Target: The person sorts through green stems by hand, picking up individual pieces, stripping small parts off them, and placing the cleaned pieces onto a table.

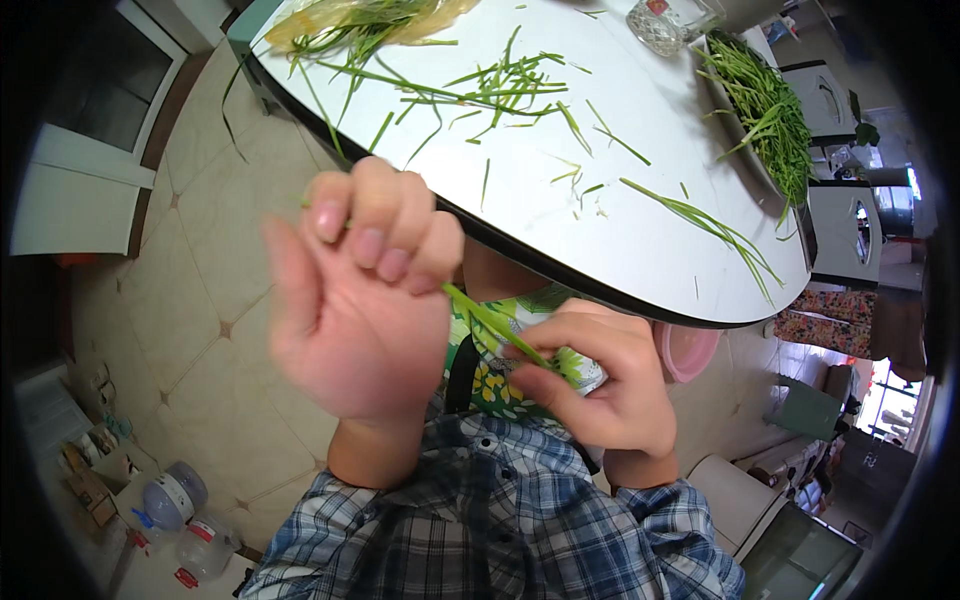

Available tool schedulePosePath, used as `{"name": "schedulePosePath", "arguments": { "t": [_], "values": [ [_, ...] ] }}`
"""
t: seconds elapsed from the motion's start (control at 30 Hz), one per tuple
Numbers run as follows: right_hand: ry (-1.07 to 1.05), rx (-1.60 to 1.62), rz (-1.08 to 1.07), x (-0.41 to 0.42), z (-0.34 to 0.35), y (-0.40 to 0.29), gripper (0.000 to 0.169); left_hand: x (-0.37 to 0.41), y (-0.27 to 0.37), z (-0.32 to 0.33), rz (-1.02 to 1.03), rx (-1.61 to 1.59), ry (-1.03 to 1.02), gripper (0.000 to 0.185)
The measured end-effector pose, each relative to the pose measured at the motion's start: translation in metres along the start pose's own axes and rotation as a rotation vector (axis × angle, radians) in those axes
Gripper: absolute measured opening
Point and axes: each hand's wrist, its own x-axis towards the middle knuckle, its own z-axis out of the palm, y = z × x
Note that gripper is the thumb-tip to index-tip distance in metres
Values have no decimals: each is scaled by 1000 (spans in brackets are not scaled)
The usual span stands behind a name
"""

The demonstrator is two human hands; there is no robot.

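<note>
Between my hands, in front of the table's edge, runs a slim bundle of long green stalks (491, 321). My left hand (367, 300) is palm up, its fingers curled over one part of the stalks. The thumb and fingertips of my right hand (600, 375) pinch the lower end. Loose cut green stalks (517, 86) lie scattered on the white tabletop (540, 180), and a few longer ones (712, 225) lie near its right end. A yellowish plastic bag (435, 19) with more greens is at the top left. A long tray (739, 150) heaped with leafy greens (772, 120) stands at the right.
A clear glass vessel (660, 30) stands near the tray. The table's dark rim (525, 262) curves just beyond my hands. Below its right end is a pink basin (686, 349). Large plastic bottles (174, 495) stand on the left, near the tiled floor's edge.
</note>
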Motion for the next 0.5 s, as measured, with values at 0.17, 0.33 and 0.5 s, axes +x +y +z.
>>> {"name": "schedulePosePath", "arguments": {
  "t": [0.17,0.33,0.5],
  "values": [
    [251,148,151,-24,-24,1,4,3,3,-3,69,100,-79,27],
    [447,133,102,-43,-51,4,6,-2,-3,12,38,312,-119,26],
    [549,197,0,-45,-58,11,7,-13,-37,29,-169,1139,-244,20]
  ]
}}
